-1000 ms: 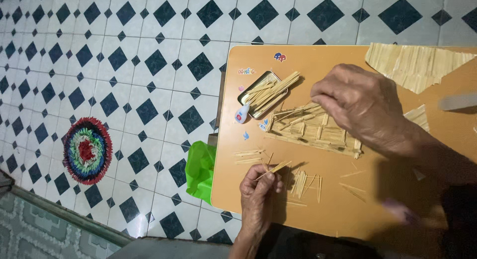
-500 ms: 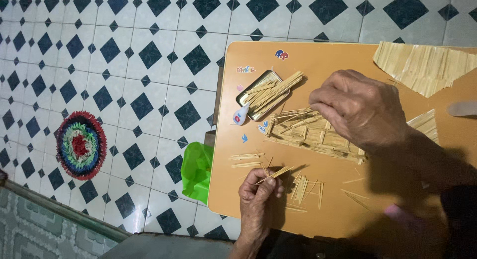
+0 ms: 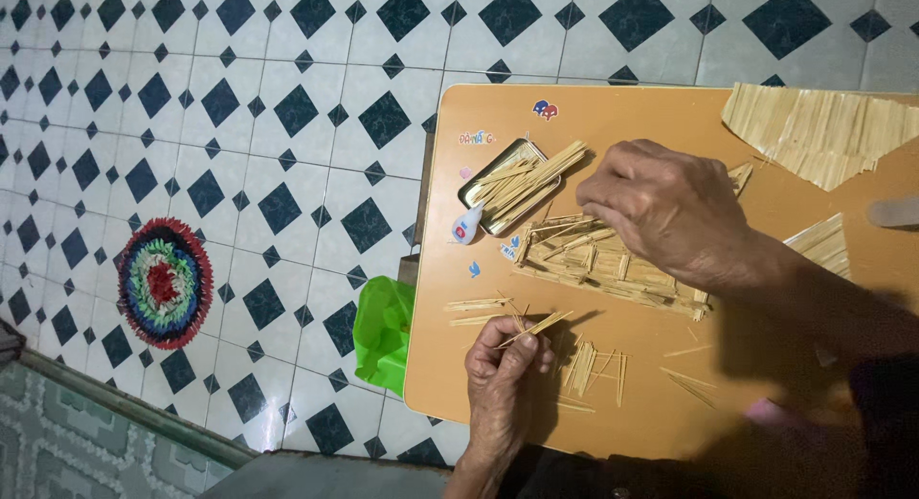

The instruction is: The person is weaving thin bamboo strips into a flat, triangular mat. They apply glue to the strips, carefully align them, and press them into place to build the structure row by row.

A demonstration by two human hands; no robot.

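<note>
Thin straw-pale sticks, fingertip-pinched

On the table, the tin of sticks lies left of the stick frame.

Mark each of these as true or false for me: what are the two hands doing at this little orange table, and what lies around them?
1. The left hand pinches a few thin sticks between its fingers. True.
2. The right hand rests on a glass bottle. False: it lies on a flat frame of glued sticks.
3. A small metal tin on the table holds more sticks. True.
4. The floor is plain grey concrete. False: it is white tile with dark blue diamonds.
5. A round, many-coloured mat lies on the floor beside the table. True.
6. The green bag sits in the middle of the table. False: it is at the table's edge, towards the floor.
</note>
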